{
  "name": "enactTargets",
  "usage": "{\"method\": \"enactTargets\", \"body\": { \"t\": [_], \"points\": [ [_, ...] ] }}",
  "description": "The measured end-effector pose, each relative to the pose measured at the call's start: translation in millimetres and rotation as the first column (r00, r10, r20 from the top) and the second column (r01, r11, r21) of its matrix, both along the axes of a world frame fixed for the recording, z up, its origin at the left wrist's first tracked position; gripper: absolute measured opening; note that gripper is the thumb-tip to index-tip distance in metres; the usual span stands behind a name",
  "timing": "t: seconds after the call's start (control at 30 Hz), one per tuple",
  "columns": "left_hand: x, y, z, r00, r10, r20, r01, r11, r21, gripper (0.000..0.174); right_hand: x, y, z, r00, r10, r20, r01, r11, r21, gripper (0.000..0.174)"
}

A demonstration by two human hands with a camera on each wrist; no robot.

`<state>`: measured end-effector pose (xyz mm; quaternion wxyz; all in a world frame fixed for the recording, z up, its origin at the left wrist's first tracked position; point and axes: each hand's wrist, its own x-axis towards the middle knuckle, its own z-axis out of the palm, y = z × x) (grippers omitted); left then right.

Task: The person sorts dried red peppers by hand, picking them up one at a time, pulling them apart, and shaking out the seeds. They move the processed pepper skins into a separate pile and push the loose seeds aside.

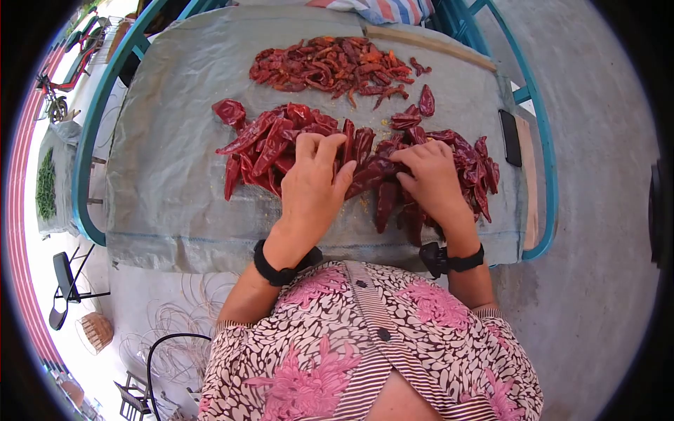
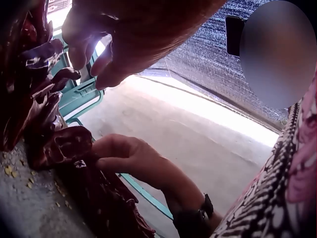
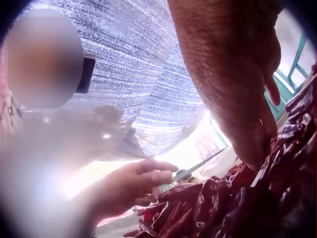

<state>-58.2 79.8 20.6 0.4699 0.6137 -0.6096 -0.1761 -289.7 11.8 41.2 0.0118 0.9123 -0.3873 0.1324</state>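
Note:
Large dark red dried peppers form a left heap (image 1: 260, 144) and a right heap (image 1: 474, 165) on a grey-green woven sheet (image 1: 175, 140). The left hand (image 1: 312, 186) is over the inner edge of the left heap. Its fingers are loosely bent and the thumb stands apart; the left wrist view shows a gap between them, with nothing gripped. At the near side of the right heap, the right hand (image 1: 430, 175) pinches a dark pepper (image 1: 372, 175) between thumb and fingers; in the left wrist view this hand (image 2: 131, 158) meets the pepper (image 2: 67, 146). Its fingertips are partly hidden.
Smaller, shrivelled peppers (image 1: 330, 67) lie at the far side of the sheet. A black phone (image 1: 510, 138) lies near the right edge, beside a wooden strip (image 1: 526, 182). A teal metal frame (image 1: 544, 175) surrounds the sheet. Yellow seeds are scattered among the heaps.

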Motion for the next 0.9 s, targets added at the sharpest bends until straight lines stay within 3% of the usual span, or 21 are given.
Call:
{"method": "enactTargets", "body": {
  "t": [0.1,0.2,0.3,0.4,0.53,0.6,0.73,0.9],
  "points": [
    [0,3,-3,0.997,-0.053,0.047,0.053,0.999,0.006,0.027,-6,0,11,0.991,-0.132,0.026,0.131,0.991,0.028,0.029],
    [-4,4,-8,0.991,-0.127,0.049,0.127,0.992,-0.007,0.022,5,4,18,0.95,-0.195,0.243,0.198,0.98,0.012,0.026],
    [-11,6,-7,0.985,-0.167,0.035,0.167,0.986,-0.001,0.019,21,22,37,0.847,-0.392,0.36,0.183,0.85,0.494,0.025],
    [-12,7,-10,0.977,-0.211,0.041,0.21,0.977,0.022,0.019,4,25,15,0.974,-0.216,0.066,0.179,0.917,0.356,0.025],
    [-10,9,-9,0.946,-0.324,0.014,0.321,0.942,0.097,0.024,9,30,-11,0.987,-0.153,0.048,0.132,0.945,0.3,0.022],
    [-11,11,-15,0.93,-0.368,0.015,0.364,0.924,0.115,0.029,11,29,-6,0.967,-0.224,0.124,0.152,0.89,0.43,0.02],
    [-12,12,-11,0.913,-0.397,-0.088,0.407,0.9,0.157,0.042,9,20,-4,0.882,-0.29,0.372,0.064,0.855,0.515,0.017],
    [-17,4,-21,0.904,-0.408,-0.13,0.419,0.904,0.077,0.057,23,25,13,0.68,-0.477,0.557,-0.128,0.67,0.731,0.021]
  ]
}}
